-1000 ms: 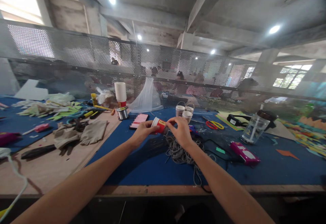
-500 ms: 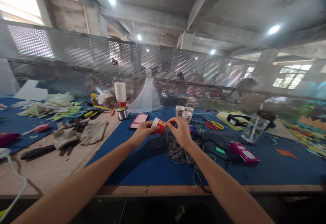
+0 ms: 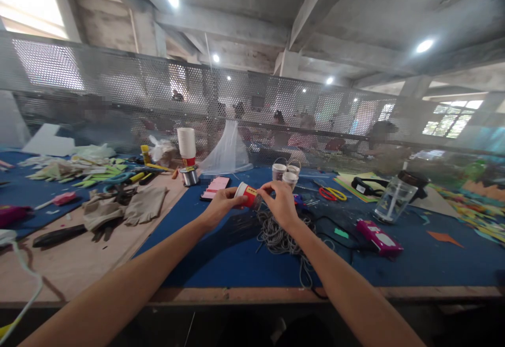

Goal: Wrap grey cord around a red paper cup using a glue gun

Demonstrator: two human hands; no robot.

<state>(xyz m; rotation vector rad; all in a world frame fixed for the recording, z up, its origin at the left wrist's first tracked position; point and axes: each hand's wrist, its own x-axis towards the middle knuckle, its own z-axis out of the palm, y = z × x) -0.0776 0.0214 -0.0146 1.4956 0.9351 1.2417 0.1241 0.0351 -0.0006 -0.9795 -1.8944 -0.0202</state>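
Observation:
My left hand [image 3: 224,202] is closed around a small paper cup [image 3: 245,194], white at the rim with a red and yellow printed band. It lies tilted on its side, mouth toward the left. Grey cord seems to be wrapped about its narrow end. At that end, my right hand [image 3: 278,197] pinches with thumb and forefinger, apparently on the cord; the fingertips partly hide it. Below the right hand, a loose heap of grey cord [image 3: 276,234] rests on the blue mat [image 3: 205,263]. Beyond the hands stand several small cups with wire handles [image 3: 290,179].
Left of my hands are a phone [image 3: 215,187], a spool of wire [image 3: 190,176], a stack of paper cups [image 3: 187,144] and work gloves [image 3: 145,205]. To the right lie scissors [image 3: 333,193], a magenta box [image 3: 379,237] and a clear bottle [image 3: 394,200]. A perforated screen [image 3: 252,105] runs behind.

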